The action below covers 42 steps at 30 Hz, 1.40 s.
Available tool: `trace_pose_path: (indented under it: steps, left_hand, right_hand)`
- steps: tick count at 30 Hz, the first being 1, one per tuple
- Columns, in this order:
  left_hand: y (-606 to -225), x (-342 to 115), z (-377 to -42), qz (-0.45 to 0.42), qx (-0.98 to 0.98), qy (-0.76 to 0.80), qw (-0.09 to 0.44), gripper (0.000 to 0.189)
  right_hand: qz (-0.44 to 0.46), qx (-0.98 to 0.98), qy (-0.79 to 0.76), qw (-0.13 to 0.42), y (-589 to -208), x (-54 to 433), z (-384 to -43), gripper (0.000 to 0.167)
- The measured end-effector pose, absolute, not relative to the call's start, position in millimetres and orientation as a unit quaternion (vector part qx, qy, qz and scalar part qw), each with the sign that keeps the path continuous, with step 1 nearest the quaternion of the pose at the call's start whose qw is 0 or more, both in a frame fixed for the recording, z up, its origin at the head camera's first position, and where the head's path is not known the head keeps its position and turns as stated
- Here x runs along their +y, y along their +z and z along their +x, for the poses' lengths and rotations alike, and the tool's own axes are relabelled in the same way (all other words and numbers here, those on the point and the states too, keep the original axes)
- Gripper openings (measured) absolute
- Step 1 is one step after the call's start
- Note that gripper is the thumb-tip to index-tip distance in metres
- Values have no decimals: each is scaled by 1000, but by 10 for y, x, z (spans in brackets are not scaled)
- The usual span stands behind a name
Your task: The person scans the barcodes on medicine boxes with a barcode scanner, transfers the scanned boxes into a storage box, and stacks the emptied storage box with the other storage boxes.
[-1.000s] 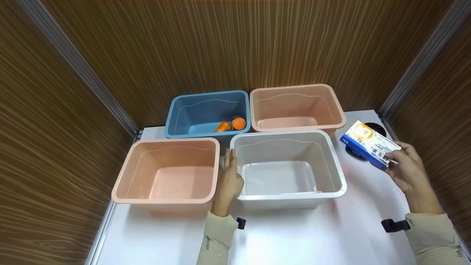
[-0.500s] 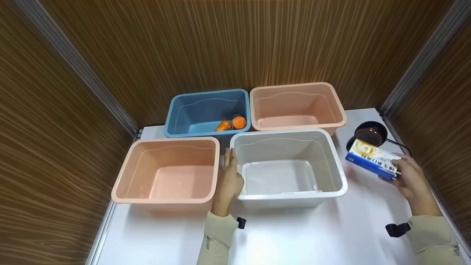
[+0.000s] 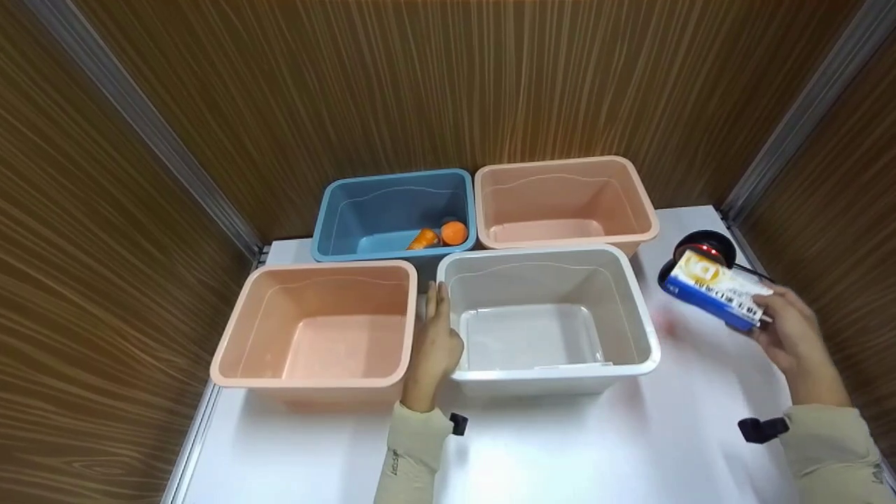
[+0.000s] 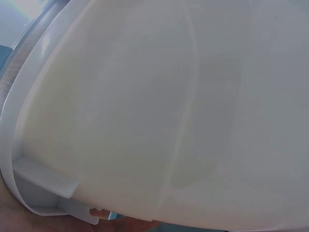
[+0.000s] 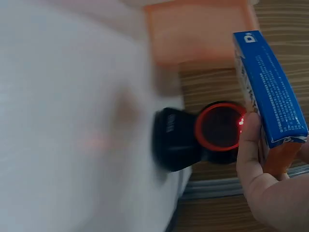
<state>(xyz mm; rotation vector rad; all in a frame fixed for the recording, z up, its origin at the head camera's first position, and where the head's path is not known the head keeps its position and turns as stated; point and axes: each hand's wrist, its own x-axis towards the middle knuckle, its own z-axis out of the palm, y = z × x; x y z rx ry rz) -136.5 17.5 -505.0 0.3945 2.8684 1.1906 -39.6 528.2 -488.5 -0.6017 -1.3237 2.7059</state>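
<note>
1. Over the counter (image 3: 532, 455), the right hand (image 3: 796, 339) pinches one end of a blue-and-white carton (image 3: 721, 294), held up near a red-lit black device (image 3: 708, 241).
2. The left hand (image 3: 435, 346), fingers straight, rests against the white bin (image 3: 553, 375).
3. Orange items (image 3: 454, 234) lie in the blue bin (image 3: 385, 257).

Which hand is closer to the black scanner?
The right hand: it holds a box near the scanner. The left hand is farther, on the opposite side of the white bin.

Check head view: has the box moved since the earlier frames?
Yes: the box has shifted slightly right, away from the white bin.
</note>
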Motion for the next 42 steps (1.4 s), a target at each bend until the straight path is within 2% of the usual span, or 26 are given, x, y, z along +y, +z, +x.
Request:
trace_pose_path:
  steps: [7, 13, 18, 22, 25, 28, 42]
  left_hand:
    - [-5042, 174, -1356, 122, 918, 378, 14, 75]
    - [-5032, 194, -1347, 124, 919, 374, 8, 75]
    - [-5021, 205, -1340, 126, 918, 377, 6, 73]
    - [-5012, 221, -1333, 120, 920, 374, 12, 74]
    - [-5012, 229, -1330, 120, 922, 369, 8, 74]
    - [-5011, 235, -1318, 122, 921, 369, 4, 74]
    - [-4965, 295, -1273, 108, 922, 371, 31, 76]
  right_hand:
    - [-106, -450, 881, 97, -4348, 4984, -586, 21]
    - [-57, -519, 835, 171, -4049, 4643, -846, 25]
    - [-86, -612, 756, 214, -3874, 4461, -1114, 27]
    - [-126, -754, 603, 230, -3743, 4364, -1319, 21]
    - [-142, -825, 494, 233, -3658, 4299, -1464, 22]
    - [-145, -846, 455, 235, -3602, 4242, -1618, 26]
    - [-197, -857, 442, 179, -3612, 4111, -2242, 24]
